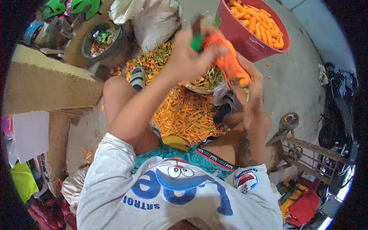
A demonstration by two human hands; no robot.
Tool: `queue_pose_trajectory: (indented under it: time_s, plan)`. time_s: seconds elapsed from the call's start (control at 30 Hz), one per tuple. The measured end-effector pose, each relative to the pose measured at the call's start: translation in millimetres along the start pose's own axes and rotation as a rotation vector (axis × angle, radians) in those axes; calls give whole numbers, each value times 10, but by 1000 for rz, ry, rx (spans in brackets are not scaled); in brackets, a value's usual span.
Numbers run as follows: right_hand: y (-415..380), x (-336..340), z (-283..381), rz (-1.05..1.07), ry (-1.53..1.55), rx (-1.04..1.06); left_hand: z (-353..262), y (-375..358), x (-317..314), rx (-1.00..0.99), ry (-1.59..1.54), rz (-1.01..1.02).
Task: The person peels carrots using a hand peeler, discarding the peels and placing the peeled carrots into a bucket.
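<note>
My left hand (191, 57) is closed around a blurred tool with a green part (197, 42) and a dark end pointing up; its kind cannot be made out. The left thumb presses a bright orange-red, cloth-like thing (226, 63) with paler orange edges, perhaps a glove. My right hand (253, 74) grips the lower right side of this thing. Below both hands, between the legs, lies a heap of orange carrot peelings (184, 115). Carrot tops and green stems (161, 55) are piled just beyond it.
A red tub (251, 46) of peeled carrots (260, 27) stands at the far right. White sacks (157, 23) and a dark bin (101, 40) with wrappers are at the far left. A brown ledge (50, 80) is left; a metal rack (306, 153) is right.
</note>
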State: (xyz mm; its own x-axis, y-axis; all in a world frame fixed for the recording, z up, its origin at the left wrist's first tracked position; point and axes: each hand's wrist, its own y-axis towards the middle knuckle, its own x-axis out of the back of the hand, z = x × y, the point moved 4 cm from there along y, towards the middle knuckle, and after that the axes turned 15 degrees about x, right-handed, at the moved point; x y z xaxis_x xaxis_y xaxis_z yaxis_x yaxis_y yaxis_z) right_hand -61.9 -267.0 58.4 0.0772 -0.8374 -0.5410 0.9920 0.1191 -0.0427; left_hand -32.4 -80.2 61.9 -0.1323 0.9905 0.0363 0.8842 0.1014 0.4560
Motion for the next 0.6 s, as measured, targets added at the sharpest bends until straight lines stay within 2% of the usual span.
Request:
queue_pose_trajectory:
  time_s: [0.07, 0.13, 0.17, 0.2, 0.23, 0.27, 0.3, 0.33, 0.37, 0.4, 0.43, 0.47, 0.57, 0.6]
  plan:
    - [16, 119, -37, 31, -3, -6, 133, 121, 206, 28, -6, 25]
    - [130, 215, -128, 542, 307, -131, 410, 370, 580, 264, -63, -202]
    - [122, 215, -154, 545, 307, -123, 352, 371, 541, 174, -148, -191]
    - [161, 250, -165, 412, 228, -61, 232, 273, 433, 164, -150, -189]
    - [175, 288, -170, 272, 150, -2, 54, 64, 248, 144, -50, -133]
    - [119, 142, -141, 265, 149, -2, -32, -63, 107, 132, 50, -77]
    - [73, -21, -71, 59, 48, 2, -25, -65, 46, 138, 46, -75]
    - [36, -48, -37, -144, -55, 1, -67, -79, -15, 35, 36, -42]
    - [37, 84, -79, -149, -62, -13, -100, -126, -50, -63, 29, -12]
    - [62, 201, -126, 86, -26, -2, -2, -51, 57, -49, 28, -18]
    - [63, 230, -144, 327, 16, 18, 206, 163, 299, 96, -12, -87]
    - [64, 238, -146, 331, 19, 20, 254, 287, 458, 234, -51, -152]
    - [82, 181, -139, 437, 183, -28, 201, 259, 538, 256, -152, -163]
    - [122, 252, -164, 331, 149, -34, 110, 146, 413, 248, -154, -160]
